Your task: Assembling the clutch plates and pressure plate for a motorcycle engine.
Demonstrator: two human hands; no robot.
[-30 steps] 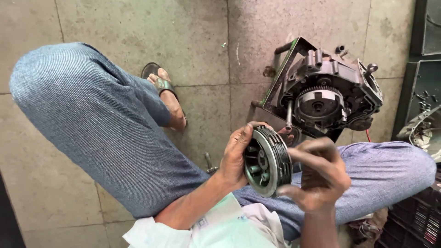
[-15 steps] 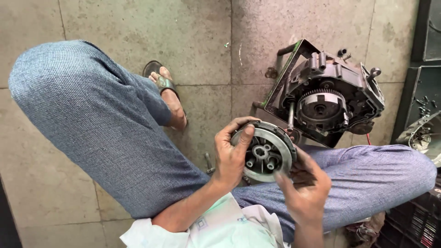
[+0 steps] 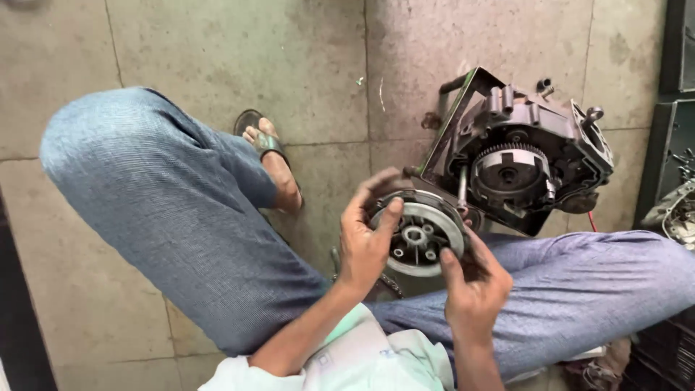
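I am squatting on a tiled floor and holding a round metal clutch assembly (image 3: 420, 233) in front of me, its pale spoked face turned up towards me. My left hand (image 3: 365, 235) grips its left rim, thumb across the face. My right hand (image 3: 474, 286) holds its lower right edge from below. Just beyond it stands a dark engine block (image 3: 528, 163) on the floor, its side open and showing a toothed round gear (image 3: 510, 172).
My knees in blue-grey trousers (image 3: 174, 217) spread to both sides, and a sandalled foot (image 3: 271, 163) rests on the tiles. Dark crates and metal parts (image 3: 677, 210) line the right edge. Grey floor tiles (image 3: 239, 58) stretch ahead.
The clutch assembly has been turned from edge-on to face-up and lowered slightly. My right hand slid from its front to its lower right edge.
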